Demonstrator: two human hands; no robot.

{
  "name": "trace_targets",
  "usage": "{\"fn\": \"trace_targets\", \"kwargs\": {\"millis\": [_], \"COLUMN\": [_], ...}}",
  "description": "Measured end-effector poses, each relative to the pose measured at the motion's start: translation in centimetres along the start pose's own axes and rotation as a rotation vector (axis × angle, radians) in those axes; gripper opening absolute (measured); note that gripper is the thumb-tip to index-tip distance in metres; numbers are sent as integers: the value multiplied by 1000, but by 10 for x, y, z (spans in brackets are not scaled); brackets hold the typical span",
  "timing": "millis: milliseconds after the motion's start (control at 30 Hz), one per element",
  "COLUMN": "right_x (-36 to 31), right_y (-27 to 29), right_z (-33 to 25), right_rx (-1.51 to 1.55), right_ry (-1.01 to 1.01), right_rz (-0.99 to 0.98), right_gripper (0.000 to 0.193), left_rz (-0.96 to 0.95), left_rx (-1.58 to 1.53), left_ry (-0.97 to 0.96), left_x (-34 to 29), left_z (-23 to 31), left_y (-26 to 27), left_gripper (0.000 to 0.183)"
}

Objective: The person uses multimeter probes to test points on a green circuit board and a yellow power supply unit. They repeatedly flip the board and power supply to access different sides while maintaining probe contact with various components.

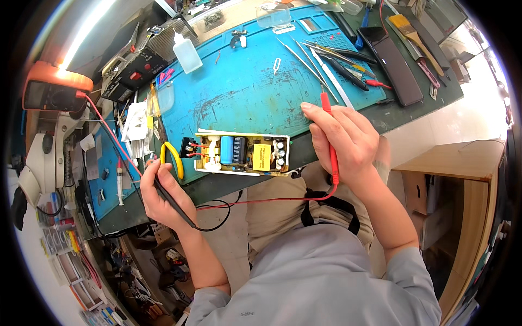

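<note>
My left hand (pixel 166 193) is closed around a black multimeter probe (pixel 175 204), just left of an open-framed power supply board (pixel 243 168). My right hand (pixel 350 138) grips a red multimeter probe (pixel 333 165) to the right of the board, its tip end pointing away from me. Neither probe touches the board. The board lies near the mat's front edge and carries a blue capacitor (pixel 227 150), a yellow transformer (pixel 262 157) and a black socket (pixel 187 147) with red wires. A yellow-handled tool (pixel 174 158) lies beside my left fingers. An orange multimeter (pixel 57 89) stands at the far left.
The blue work mat (pixel 234 98) covers the bench. Tweezers (pixel 304 64), black-handled pliers (pixel 348 73), a dark phone (pixel 394 68) and a brush (pixel 416 38) lie at the back right. A clear bottle (pixel 187 54) lies at the back left, near a black soldering station (pixel 136 70). The red lead (pixel 266 201) hangs across my lap.
</note>
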State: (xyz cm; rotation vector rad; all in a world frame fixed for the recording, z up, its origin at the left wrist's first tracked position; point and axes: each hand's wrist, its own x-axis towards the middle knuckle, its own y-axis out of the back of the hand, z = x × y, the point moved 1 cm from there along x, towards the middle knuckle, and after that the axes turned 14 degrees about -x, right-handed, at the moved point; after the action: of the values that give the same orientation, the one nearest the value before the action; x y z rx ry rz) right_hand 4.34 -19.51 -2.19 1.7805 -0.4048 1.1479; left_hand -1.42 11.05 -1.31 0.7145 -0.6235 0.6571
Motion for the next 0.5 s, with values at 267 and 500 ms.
{"fn": "trace_targets", "kwargs": {"millis": [267, 500], "right_x": [-19, -20], "right_y": [-3, -4], "right_z": [1, 0], "right_rx": [-22, -30], "right_ry": [96, 86], "right_rz": [90, 88], "right_gripper": [40, 39], "left_rz": [-49, -95], "left_rx": [-3, 34], "left_ry": [-1, -11], "left_x": [2, 3], "left_z": [5, 5], "left_y": [0, 0], "left_gripper": [16, 14]}}
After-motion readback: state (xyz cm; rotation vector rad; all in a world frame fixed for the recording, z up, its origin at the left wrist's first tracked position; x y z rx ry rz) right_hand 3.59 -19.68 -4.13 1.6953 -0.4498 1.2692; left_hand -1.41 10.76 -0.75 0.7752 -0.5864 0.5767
